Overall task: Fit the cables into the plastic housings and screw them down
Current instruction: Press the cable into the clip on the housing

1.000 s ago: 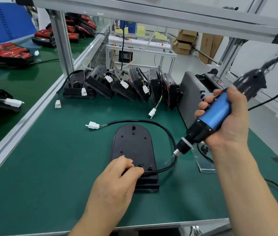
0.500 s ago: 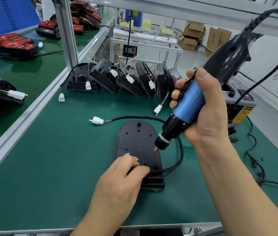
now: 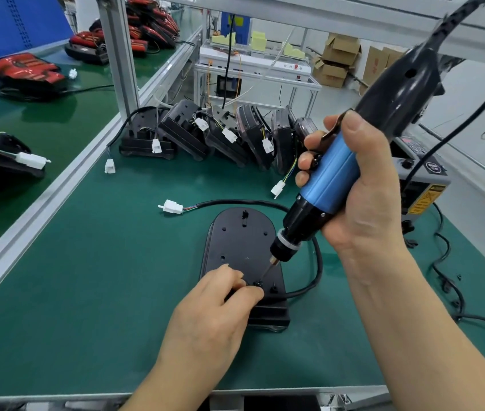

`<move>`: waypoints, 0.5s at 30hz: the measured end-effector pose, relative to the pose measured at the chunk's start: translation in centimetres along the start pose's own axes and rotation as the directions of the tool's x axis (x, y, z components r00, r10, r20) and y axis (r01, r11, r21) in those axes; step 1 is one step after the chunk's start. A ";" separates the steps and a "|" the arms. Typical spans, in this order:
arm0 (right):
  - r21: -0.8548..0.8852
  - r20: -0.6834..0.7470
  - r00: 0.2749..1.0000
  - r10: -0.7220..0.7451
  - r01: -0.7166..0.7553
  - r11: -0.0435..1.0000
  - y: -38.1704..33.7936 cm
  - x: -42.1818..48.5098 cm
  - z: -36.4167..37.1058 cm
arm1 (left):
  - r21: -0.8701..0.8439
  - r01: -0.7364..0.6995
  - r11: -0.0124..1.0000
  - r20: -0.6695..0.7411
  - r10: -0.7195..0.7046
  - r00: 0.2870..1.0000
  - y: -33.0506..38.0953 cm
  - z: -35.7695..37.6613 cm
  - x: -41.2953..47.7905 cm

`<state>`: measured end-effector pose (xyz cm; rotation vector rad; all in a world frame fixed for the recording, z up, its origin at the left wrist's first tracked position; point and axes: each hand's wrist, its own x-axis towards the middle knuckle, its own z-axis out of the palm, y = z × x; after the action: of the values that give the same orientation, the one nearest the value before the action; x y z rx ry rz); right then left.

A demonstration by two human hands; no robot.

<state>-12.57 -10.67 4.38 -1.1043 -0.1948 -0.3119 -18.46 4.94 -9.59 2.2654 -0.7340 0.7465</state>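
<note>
We log: cardboard boxes [image 3: 337, 59] far back, white trolley [image 3: 253, 65] left of them, grey control box [image 3: 425, 185] right, aluminium post [image 3: 119, 60] back left.

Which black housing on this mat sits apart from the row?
The housing under the screwdriver tip, alone at the front; the rest crowd together behind.

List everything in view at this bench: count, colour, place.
housing: one, black, flat on green mat, centre
cable: one, black, loops from the housing's right side to a white connector
screwdriver: one, blue and black, bit at the housing's near end
leaning housings: about six, black, back row
red lamps: several, left bench
grey box: one, right edge
cardboard boxes: several, brown, floor behind
left hand: on the housing, fingertips by the bit
right hand: grips the screwdriver
</note>
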 end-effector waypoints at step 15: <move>-0.034 0.032 0.999 0.009 -0.008 0.999 0.2 0.0 0.1 | 0.003 0.011 1.000 0.020 -0.011 1.000 0.1 -0.2 0.1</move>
<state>-12.51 -10.47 4.26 -1.1442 -0.2143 -0.2906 -18.53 4.98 -9.37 2.2811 -0.7298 0.7205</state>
